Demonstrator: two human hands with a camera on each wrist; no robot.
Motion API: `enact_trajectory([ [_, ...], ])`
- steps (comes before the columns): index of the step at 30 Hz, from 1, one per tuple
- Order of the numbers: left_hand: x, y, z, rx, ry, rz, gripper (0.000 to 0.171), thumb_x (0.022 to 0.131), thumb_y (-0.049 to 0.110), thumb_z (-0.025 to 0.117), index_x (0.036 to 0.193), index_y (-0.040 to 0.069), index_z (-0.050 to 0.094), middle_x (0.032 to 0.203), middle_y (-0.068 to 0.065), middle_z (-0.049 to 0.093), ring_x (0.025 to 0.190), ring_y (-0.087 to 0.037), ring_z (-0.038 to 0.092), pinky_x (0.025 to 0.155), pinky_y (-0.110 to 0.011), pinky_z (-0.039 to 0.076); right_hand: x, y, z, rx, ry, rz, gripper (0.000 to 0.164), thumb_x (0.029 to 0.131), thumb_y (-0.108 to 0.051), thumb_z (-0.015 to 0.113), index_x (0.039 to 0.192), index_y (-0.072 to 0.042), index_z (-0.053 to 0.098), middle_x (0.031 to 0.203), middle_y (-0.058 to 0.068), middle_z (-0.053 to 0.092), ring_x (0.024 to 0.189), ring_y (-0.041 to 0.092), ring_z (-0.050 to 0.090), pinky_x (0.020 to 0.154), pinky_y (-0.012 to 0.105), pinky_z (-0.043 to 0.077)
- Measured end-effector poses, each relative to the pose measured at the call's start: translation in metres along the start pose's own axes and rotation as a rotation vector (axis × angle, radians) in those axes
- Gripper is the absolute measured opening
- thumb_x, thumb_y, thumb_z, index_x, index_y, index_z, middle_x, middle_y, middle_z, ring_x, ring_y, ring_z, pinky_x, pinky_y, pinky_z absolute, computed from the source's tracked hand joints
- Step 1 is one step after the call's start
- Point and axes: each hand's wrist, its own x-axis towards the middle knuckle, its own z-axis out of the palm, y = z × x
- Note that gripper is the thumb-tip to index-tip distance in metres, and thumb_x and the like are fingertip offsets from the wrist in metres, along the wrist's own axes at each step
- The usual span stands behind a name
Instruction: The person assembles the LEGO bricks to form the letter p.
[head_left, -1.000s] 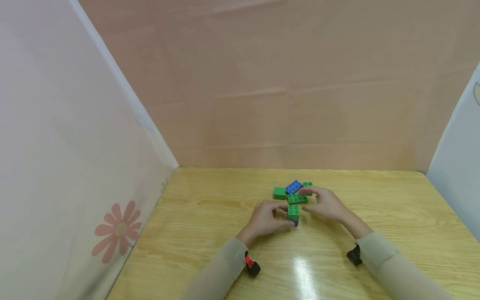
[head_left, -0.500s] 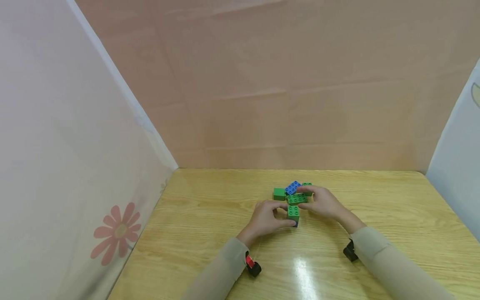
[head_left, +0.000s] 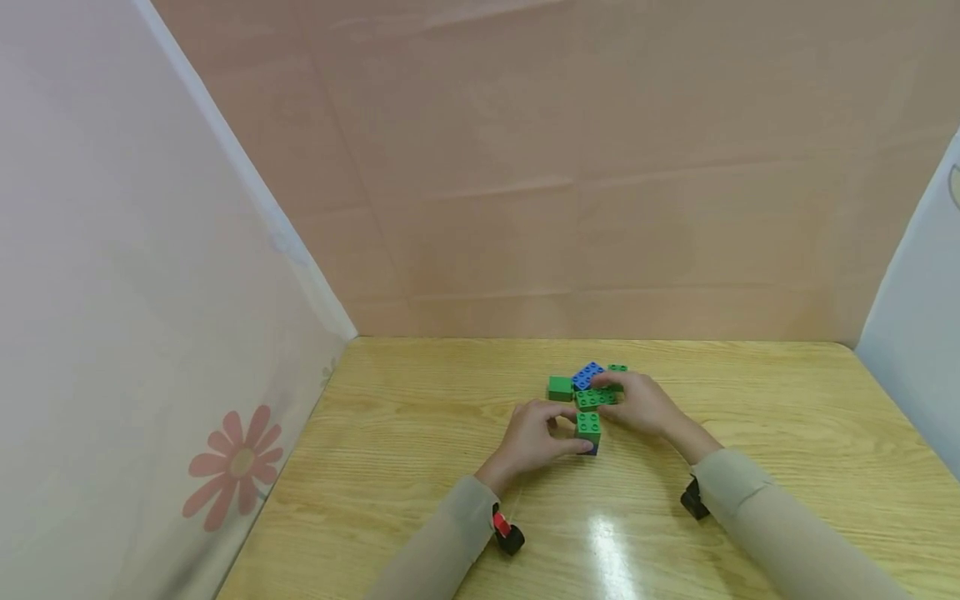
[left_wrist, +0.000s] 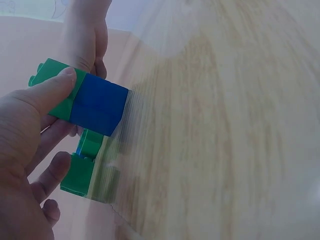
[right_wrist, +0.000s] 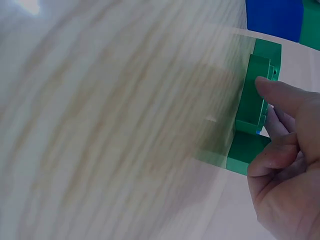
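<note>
My left hand pinches a small stack, a green toy building brick on top of a blue brick, thumb on the near side. The stack stands upright in the head view. Just beyond it lies a long green brick, studs up. My right hand grips that long brick: its thumb presses the near face, while the other fingers reach over the far side and are partly hidden behind it.
Behind the long brick lie a blue brick and, at the right, another green brick, partly covered by my right hand. A plain-topped green block sits to the left. The wooden table ends at a cloth wall.
My right hand has moved a little left and closed its thumb and fingers around the long green brick. The left hand keeps its pinch on the stack, nearly unmoved.
</note>
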Motion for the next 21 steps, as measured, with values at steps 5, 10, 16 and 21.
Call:
enact_trajectory([
  [5, 0.000, -0.001, 0.000, -0.008, -0.002, -0.009, 0.037, 0.083, 0.049, 0.087, 0.114, 0.030, 0.078, 0.103, 0.031, 0.067, 0.086, -0.005, 0.059, 0.085, -0.030, 0.037, 0.002, 0.003, 0.003, -0.017, -0.003, -0.011, 0.049, 0.090, -0.016, 0.082, 0.136, -0.007, 0.067, 0.135, 0.013, 0.067, 0.135, 0.047, 0.050, 0.106, 0.068, 0.038],
  [10, 0.001, -0.001, 0.001, -0.021, -0.001, -0.018, 0.037, 0.082, 0.049, 0.087, 0.114, 0.031, 0.079, 0.103, 0.031, 0.067, 0.087, -0.006, 0.058, 0.086, -0.031, 0.037, 0.002, 0.006, 0.002, -0.017, -0.005, 0.006, 0.049, 0.090, -0.020, 0.083, 0.136, -0.008, 0.067, 0.136, 0.013, 0.066, 0.135, 0.046, 0.050, 0.106, 0.068, 0.038],
  [16, 0.001, -0.002, 0.001, -0.029, -0.003, -0.022, 0.040, 0.082, 0.049, 0.087, 0.116, 0.029, 0.079, 0.103, 0.031, 0.067, 0.088, -0.006, 0.059, 0.086, -0.030, 0.039, 0.003, 0.010, 0.003, -0.042, -0.012, 0.001, 0.047, 0.090, -0.025, 0.083, 0.133, -0.010, 0.070, 0.135, 0.014, 0.066, 0.133, 0.047, 0.051, 0.104, 0.068, 0.040],
  [21, 0.001, -0.003, 0.001, -0.031, -0.004, -0.019, 0.040, 0.082, 0.049, 0.087, 0.116, 0.029, 0.079, 0.102, 0.032, 0.067, 0.087, -0.004, 0.059, 0.086, -0.029, 0.039, 0.003, 0.012, 0.003, -0.034, -0.009, 0.005, 0.044, 0.091, -0.027, 0.083, 0.131, -0.012, 0.072, 0.135, 0.014, 0.066, 0.134, 0.048, 0.050, 0.104, 0.069, 0.040],
])
